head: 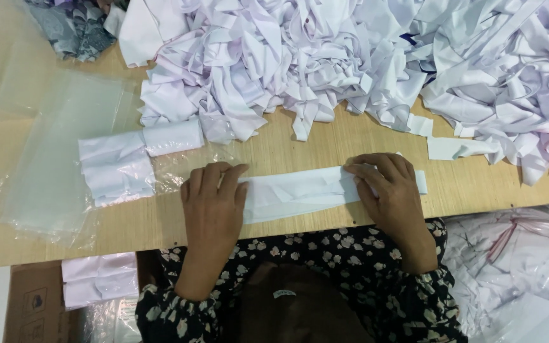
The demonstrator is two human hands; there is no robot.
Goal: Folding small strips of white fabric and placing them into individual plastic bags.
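White fabric strip [300, 190], folded flat into a long band, lies along the near edge of the wooden bench [325, 143], pinned at both ends by a worker's bare hands. Left hand [214, 190] rests palm down on the strip's left end, fingers together and stretched forward — pressing, not gripping. Right hand [386, 184] covers the right end, fingers bent slightly with the tips on the cloth's upper fold; a short tail of the strip shows just past it. Neither hand closes around the fabric; both lie flat on top of it.

Behind the strip, a large heap of loose white strips [351, 57] fills the far side of the bench from the middle to the right edge. Toward the left edge, a stack of folded white pieces [119, 166] sits on clear plastic bags [46, 159] spread flat on the wood. A patterned grey cloth [77, 25] lies at the far left corner. Below the near edge, a cardboard box [33, 305] holds a bagged white bundle [100, 279], and more bagged white cloth [516, 273] lies at lower right — beside the worker's dark floral sleeves [414, 279].
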